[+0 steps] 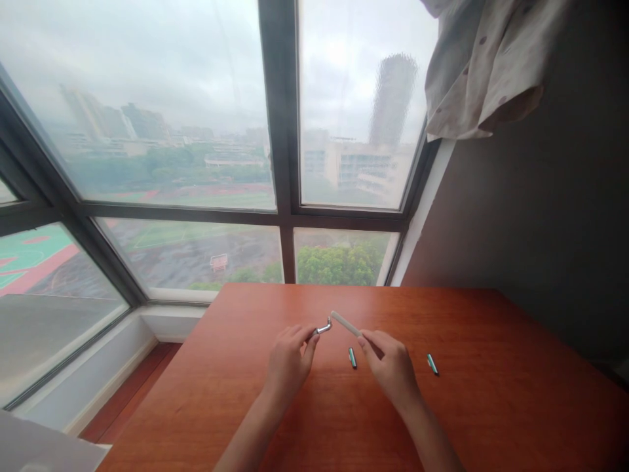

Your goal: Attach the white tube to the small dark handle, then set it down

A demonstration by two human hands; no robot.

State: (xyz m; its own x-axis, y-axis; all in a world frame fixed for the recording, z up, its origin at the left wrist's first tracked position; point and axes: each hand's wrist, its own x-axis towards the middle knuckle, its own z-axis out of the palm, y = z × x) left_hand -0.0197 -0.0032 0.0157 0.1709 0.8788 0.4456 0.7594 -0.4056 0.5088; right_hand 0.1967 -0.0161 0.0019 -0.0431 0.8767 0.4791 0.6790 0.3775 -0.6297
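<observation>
Bent metal piece point(323, 327) above table point(206, 400), pinched in left hand point(289, 357). Pale stick point(346, 323) at its 3 o'clock, pinched in right hand point(393, 364). Green-dark piece point(352, 358) lies between 4 and 5 o'clock, second green-dark piece point(432, 364) near 4. Loose pinch could drop pale stick; low right hand could knock nearer piece. Held ends hidden by fingers; whether tips touch, cannot tell.

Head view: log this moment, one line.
left hand holds bent silver metal rod; right hand holds pale flat strip; two greenish bars on reddish wooden table
</observation>
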